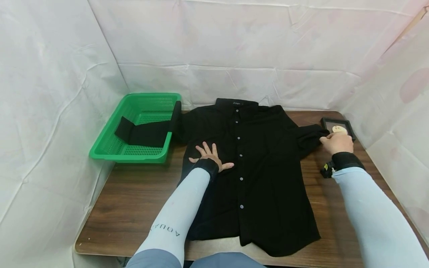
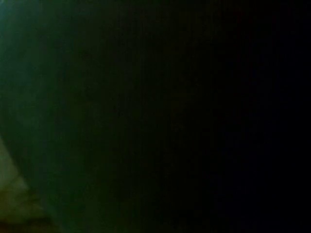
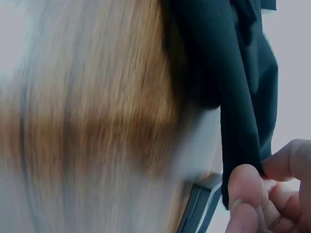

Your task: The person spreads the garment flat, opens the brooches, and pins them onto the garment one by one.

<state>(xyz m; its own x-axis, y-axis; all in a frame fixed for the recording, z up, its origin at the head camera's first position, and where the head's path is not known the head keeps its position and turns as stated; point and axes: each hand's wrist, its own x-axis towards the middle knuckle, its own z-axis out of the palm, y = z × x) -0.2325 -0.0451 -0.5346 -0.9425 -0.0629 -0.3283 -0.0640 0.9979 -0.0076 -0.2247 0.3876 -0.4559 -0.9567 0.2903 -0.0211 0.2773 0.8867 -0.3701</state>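
Head view shows the black button-up shirt [image 1: 268, 167] spread across the tabletop [image 1: 134, 201], the left hand [image 1: 212, 158] splayed on it. Straightening looks unfinished (one sleeve [image 1: 306, 139], pinched by the right hand [image 1: 338, 143], is bunched).

Front-left tabletop [image 1: 124, 203]: wide lane here, bare wood running up to the green basket [image 1: 134, 160].
Basket's right rim: blocked, black cloth [image 1: 175, 115] crossing toward the black shirt [image 1: 268, 178].
Right strip: wood between shirt and right arm [image 1: 378, 208] (tight one!), pinched off by the right hand [image 1: 338, 143], dark-edged frame [image 1: 330, 122] just behind.
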